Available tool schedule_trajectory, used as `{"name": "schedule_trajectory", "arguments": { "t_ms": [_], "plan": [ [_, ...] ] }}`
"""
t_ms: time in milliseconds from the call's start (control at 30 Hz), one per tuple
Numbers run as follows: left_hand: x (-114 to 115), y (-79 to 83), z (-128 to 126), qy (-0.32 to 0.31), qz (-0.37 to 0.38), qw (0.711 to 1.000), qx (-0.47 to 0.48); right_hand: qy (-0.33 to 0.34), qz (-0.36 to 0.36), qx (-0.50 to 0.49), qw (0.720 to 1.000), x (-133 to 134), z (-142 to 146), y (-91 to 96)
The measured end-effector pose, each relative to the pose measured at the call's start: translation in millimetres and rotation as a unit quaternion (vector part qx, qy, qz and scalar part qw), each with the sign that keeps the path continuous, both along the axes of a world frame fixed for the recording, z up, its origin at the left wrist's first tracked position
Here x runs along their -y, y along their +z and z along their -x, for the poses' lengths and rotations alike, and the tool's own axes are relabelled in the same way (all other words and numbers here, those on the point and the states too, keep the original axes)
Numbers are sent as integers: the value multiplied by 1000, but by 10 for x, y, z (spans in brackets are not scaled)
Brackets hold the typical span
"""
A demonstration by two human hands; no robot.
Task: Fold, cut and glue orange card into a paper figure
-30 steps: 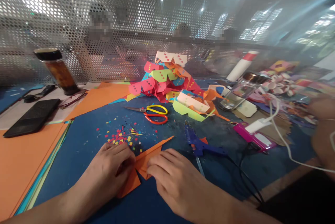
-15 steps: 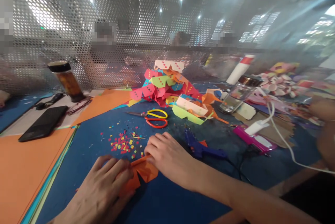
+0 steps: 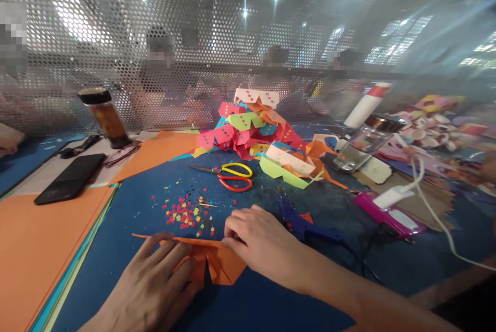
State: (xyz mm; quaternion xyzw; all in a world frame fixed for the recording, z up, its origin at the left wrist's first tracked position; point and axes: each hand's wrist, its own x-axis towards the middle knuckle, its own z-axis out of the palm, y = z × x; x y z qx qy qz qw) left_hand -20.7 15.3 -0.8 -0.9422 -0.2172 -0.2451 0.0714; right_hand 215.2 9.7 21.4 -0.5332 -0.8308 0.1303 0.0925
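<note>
My left hand point(image 3: 151, 280) lies with bent fingers over a pair of orange paper glasses point(image 3: 228, 260), gripping its left half against the table; a thin orange strip sticks out past the fingers. At the upper right edge of that paper, my right hand point(image 3: 265, 246) is closed, thumb and fingertips pinching it. A dark V-shaped notch shows between the hands. Just beyond them are small red and yellow paper squares point(image 3: 188, 213). Scissors point(image 3: 234, 177) with yellow and red handles lie farther back, and a blue glue gun point(image 3: 308, 226) rests right of my right hand.
Colored paper glasses point(image 3: 242, 135) are heaped at the back. Orange sheets point(image 3: 46, 249), a black phone point(image 3: 72, 179) and a dark drink bottle point(image 3: 108, 120) are at left. A glass jar point(image 3: 364, 143), a pink power strip point(image 3: 391, 215) and cables point(image 3: 437, 215) occupy the right.
The orange paper is spread wider, its strip now showing on the left. My right hand has shifted slightly right along its edge. The whole view has swung a little left.
</note>
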Motion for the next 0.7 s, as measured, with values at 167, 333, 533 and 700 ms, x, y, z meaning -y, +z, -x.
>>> {"name": "schedule_trajectory", "arguments": {
  "t_ms": [167, 333, 533, 700],
  "plan": [
    [16, -46, 7, -15, -27, 999, 6, 9, -26, 20, 999, 11, 3, 33],
    [12, -68, 4, -15, 15, 1000, 10, 74, -52, -9, 996, 46, 35, 136],
    [12, -112, -24, 8, 91, 994, 59, 147, -16, -11, 989, -33, 159, 111],
    [4, -134, -1, 28, 157, 985, 66, 138, -14, -8, 990, -81, 211, 8]
  ]
}}
